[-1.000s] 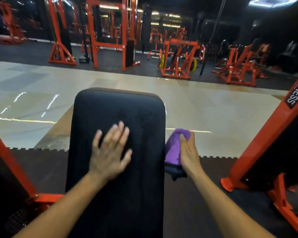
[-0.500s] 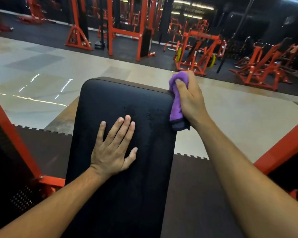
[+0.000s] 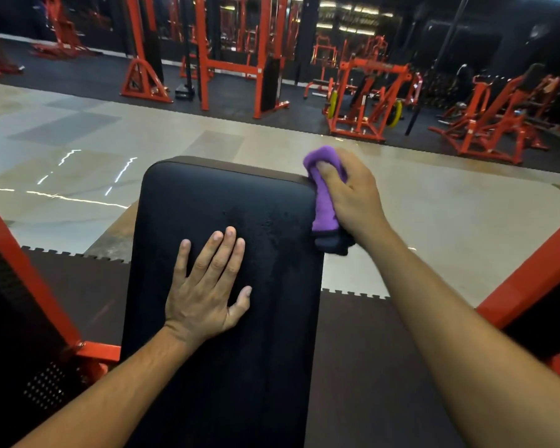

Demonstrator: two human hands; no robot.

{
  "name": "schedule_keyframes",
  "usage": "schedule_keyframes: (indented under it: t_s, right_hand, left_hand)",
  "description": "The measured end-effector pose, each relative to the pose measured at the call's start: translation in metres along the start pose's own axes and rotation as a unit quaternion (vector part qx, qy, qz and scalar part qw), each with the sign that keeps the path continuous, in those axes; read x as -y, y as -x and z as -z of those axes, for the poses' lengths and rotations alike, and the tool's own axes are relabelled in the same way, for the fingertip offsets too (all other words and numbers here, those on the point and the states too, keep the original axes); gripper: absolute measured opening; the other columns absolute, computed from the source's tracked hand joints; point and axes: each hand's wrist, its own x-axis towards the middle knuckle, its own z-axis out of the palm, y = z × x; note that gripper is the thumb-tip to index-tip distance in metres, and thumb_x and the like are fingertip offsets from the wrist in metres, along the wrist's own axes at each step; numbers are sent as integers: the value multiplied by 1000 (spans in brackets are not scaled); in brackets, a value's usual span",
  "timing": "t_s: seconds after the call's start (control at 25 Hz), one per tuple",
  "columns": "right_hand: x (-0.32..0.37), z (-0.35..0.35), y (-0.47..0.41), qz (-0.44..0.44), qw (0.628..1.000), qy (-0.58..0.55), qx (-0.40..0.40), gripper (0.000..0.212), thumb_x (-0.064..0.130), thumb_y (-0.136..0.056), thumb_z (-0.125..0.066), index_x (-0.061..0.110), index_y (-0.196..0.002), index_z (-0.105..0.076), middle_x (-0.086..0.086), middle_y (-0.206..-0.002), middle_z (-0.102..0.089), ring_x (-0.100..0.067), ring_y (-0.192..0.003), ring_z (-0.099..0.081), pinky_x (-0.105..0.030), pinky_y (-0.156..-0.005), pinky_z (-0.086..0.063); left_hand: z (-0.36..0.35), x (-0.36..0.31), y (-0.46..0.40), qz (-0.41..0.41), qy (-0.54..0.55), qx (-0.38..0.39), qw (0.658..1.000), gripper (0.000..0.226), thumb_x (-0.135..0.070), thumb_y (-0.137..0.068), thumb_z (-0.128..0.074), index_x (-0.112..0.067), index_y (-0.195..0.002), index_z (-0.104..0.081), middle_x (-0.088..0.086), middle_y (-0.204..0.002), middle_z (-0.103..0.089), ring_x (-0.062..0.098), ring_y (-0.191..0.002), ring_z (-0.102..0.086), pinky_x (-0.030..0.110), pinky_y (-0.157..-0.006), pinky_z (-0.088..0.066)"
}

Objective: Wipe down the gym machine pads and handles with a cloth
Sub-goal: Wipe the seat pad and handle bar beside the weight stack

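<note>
A long black pad is running up the middle of the frame from the bottom edge to just above centre, its rounded far end lying against the pale tiled floor behind it. The left hand is lying flat on the pad a little left of centre, palm down, fingers straight and slightly spread, holding nothing. The right hand is sitting at the pad's upper right corner, right of centre in the frame, with its fingers curled round a purple cloth and gripping it tightly. The cloth is pressing against the pad's right edge just below the corner, with a bunched purple end showing above the fingers and a darker end hanging below the hand. Orange frame bars are slanting along the lower left and right sides, standing on dark interlocking floor mats. Orange gym machines are standing across the upper part of the frame.
</note>
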Motion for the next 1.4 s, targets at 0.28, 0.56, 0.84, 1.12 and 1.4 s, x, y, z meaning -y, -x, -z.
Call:
schedule_keyframes:
  t_s: [0.28, 0.56, 0.84, 1.12, 1.4]
  right_hand:
    - [25, 23, -32, 49, 955, 125, 263, 23, 47, -106, -40, 39, -123, -55, 2, -124, -57, -12, -115, -54, -30, -105, -40]
    - [29, 16, -41, 171, 914, 205, 304, 36, 50, -103, -34, 41, -133, -53, 4, -122, -52, -14, -118, -50, -45, -108, -38]
    - [119, -136, -90, 309, 848, 261, 343, 30, 49, -104, -39, 30, -125, -50, 5, -107, -45, -22, -106, -51, -48, -92, -44]
    - [56, -19, -56, 274, 876, 197, 344, 38, 50, -102, -43, 44, -139, -50, 14, -121, -46, -10, -117, -48, -41, -104, -41]
    - [86, -75, -66, 276, 874, 275, 291, 35, 49, -104, -40, 28, -131, -50, 3, -118, -49, -25, -113, -52, -45, -93, -44]
  left_hand:
    - [6, 8, 7, -27, 19, 14, 999, 77, -50, -102, -42, -7, -163, -22, 12, -171, -17, 27, -159, -15, 59, -126, -12]
    - [-1, 11, 45, -37, 22, 12, 999, 81, -51, -95, -50, -13, -163, -27, 8, -170, -24, 24, -157, -23, 56, -127, -14]
    - [-4, 14, 48, -41, 39, -6, 998, 79, -51, -93, -50, -14, -161, -32, 6, -168, -30, 22, -154, -31, 51, -127, -18]
    - [-3, 12, 43, -30, 42, -17, 999, 77, -49, -93, -51, -14, -160, -34, 5, -168, -31, 22, -154, -31, 51, -126, -20]
    - [-5, 14, 44, -27, 45, -22, 998, 75, -47, -94, -48, -13, -160, -35, 6, -167, -33, 23, -153, -33, 52, -125, -22]
